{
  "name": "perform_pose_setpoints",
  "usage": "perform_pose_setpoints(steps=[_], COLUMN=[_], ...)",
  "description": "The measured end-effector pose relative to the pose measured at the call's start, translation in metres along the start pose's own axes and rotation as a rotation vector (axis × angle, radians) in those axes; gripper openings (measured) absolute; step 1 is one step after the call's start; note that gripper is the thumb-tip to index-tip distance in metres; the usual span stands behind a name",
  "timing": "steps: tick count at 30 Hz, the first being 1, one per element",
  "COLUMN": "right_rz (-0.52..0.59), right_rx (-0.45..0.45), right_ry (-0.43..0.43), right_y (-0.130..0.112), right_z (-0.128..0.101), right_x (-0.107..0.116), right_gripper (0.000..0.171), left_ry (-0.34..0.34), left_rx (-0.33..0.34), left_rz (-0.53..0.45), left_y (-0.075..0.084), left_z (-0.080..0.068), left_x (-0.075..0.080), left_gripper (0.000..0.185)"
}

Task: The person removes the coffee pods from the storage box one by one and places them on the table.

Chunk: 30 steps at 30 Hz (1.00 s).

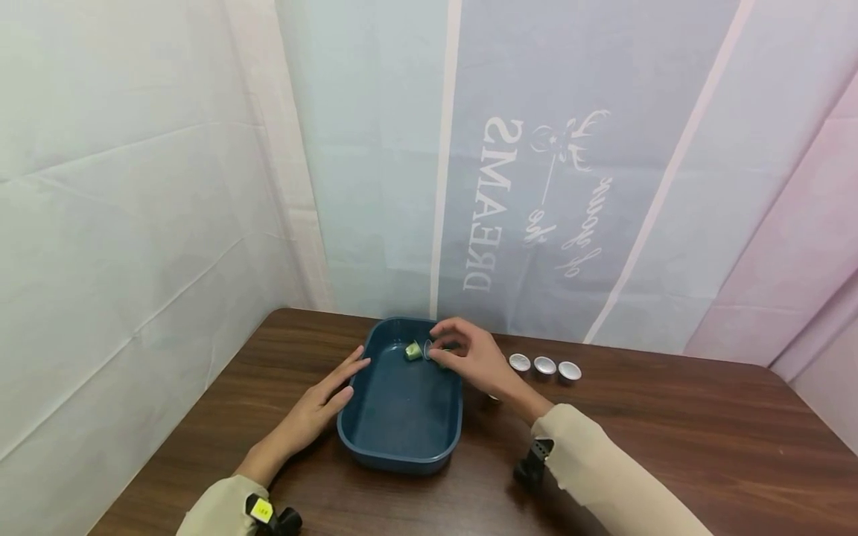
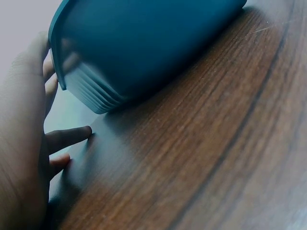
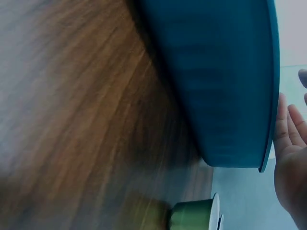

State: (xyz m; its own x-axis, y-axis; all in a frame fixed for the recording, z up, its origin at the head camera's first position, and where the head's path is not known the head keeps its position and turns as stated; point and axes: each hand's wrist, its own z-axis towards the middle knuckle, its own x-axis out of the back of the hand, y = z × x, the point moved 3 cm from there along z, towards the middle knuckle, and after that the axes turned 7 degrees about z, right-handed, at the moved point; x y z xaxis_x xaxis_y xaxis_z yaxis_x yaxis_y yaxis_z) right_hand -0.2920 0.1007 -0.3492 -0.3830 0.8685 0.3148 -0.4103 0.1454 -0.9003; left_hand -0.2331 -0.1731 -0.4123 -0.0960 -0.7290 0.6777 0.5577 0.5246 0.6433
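A dark blue plastic tub [image 1: 402,450] stands on the table, with a green coffee capsule [image 1: 412,351] lying tipped over inside its far end. My right hand [image 1: 472,359] reaches over the tub's right rim, and its thumb and fingertips pinch another coffee capsule [image 1: 427,350], whose round edge shows beside them. More green shows below that hand, mostly covered by it. Along the tub's left side, my left hand [image 1: 311,417] lies with extended fingers at the rim. The left wrist view shows two of its fingertips [image 2: 86,132] low, near the tabletop.
Several coffee capsules stand foil side up in a row right of the tub, among them one silver-topped capsule [image 1: 570,371]. A green capsule [image 3: 192,215] stands near the tub in the right wrist view. Printed fabric [image 1: 375,186] hangs behind the wooden table [image 1: 670,439].
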Motion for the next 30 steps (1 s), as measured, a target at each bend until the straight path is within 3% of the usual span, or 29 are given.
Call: perform_pose_setpoints(steps=[3,7,16,22,26,30], right_rz=[-0.026,-0.045,-0.137,-0.201,-0.227,-0.258], right_rx=[-0.028,-0.069,-0.143,-0.127,-0.122,-0.122], right_ry=[-0.009,-0.018,-0.045,-0.031,-0.007,-0.019], right_y=[0.015,0.013,0.015,0.016,0.016,0.015], right_z=[0.010,0.020,0.036,0.042,0.044,0.047], right_x=[-0.003,-0.008,-0.016,-0.022,-0.024,-0.025], right_gripper=[0.030,0.032,0.041,0.036,0.035,0.035], left_ry=[0.007,0.005,-0.017,-0.009,-0.005,-0.005], left_rx=[0.002,-0.002,0.000,0.005,0.002,0.017], left_rz=[0.011,0.008,-0.020,-0.024,-0.003,-0.029], left_y=[0.000,-0.010,-0.011,-0.012,-0.007,0.009], left_z=[-0.001,-0.001,0.000,0.000,0.001,0.002], left_x=[0.001,-0.002,-0.002,-0.005,-0.004,0.003], left_gripper=[0.048,0.048,0.047,0.047,0.047,0.046])
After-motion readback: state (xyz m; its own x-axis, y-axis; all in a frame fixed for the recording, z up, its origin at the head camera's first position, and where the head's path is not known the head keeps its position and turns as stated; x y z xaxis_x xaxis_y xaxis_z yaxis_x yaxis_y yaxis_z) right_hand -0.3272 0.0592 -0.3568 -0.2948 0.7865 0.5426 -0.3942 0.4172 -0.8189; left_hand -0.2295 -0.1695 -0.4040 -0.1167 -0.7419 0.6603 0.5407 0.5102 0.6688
